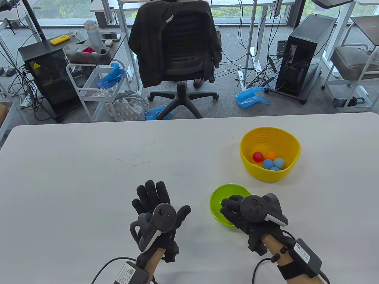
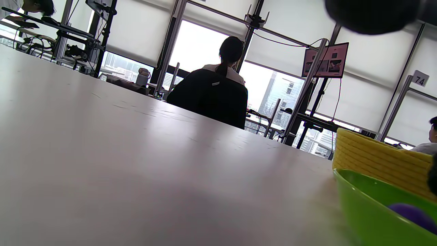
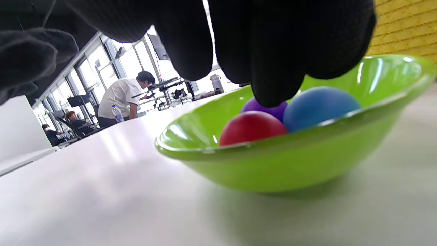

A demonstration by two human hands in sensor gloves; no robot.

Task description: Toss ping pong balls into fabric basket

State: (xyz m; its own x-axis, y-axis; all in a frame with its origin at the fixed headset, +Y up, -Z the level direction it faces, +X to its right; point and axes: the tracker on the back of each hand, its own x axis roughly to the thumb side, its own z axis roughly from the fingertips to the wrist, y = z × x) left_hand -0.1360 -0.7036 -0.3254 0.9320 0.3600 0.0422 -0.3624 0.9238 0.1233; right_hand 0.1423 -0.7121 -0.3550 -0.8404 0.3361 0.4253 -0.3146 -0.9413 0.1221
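Note:
The yellow fabric basket (image 1: pixel 291 139) stands on the white table at the right, holding a red ball (image 1: pixel 257 156), an orange ball (image 1: pixel 270 155) and three blue balls (image 1: pixel 278 162). Nearer me is a green bowl (image 1: pixel 217 195). My right hand (image 1: pixel 228 209) reaches into it, fingers curled down. In the right wrist view the bowl (image 3: pixel 273 167) holds a red ball (image 3: pixel 252 127), a blue ball (image 3: pixel 319 106) and a purple ball (image 3: pixel 263 110); my fingertips (image 3: pixel 273 78) hang just over them and grip none. My left hand (image 1: pixel 154 196) lies flat on the table, fingers spread, empty.
In the left wrist view the bowl (image 2: pixel 368 205) and the basket (image 2: pixel 379 160) sit at the right edge. Beyond the table's far edge are a black office chair (image 1: pixel 177 47), a white cart (image 1: pixel 97 88) and computer towers.

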